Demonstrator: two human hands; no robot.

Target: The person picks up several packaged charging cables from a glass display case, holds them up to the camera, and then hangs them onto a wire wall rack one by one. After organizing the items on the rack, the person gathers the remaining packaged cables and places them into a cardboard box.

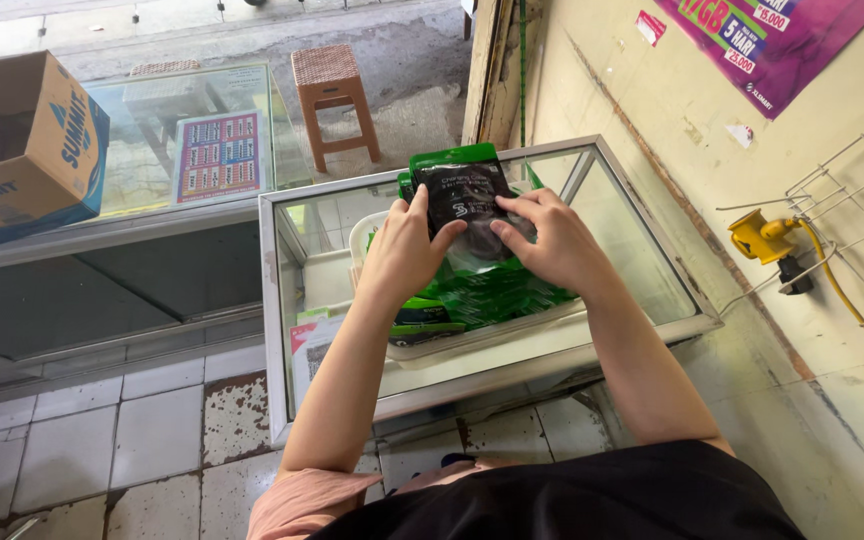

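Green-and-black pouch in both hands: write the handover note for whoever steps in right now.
Left hand: grips the left edge of the flat green-and-black plastic pouch.
Right hand: pinches its lower right edge.
The pouch is held over the glass-topped metal-framed display case.
More green pouches lie piled in the white plastic tray below.
Done: one pouch lifted.
Left: the pile in the tray.

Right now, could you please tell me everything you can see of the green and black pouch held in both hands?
The pouch is a flat, glossy plastic packet with a green border and top and a black front panel bearing pale print. It is held roughly upright, tilted slightly, above the glass case. The left hand pinches its left edge and the right hand its lower right, the fingers overlapping the black panel. Similar green packets lie in a white tray below it.
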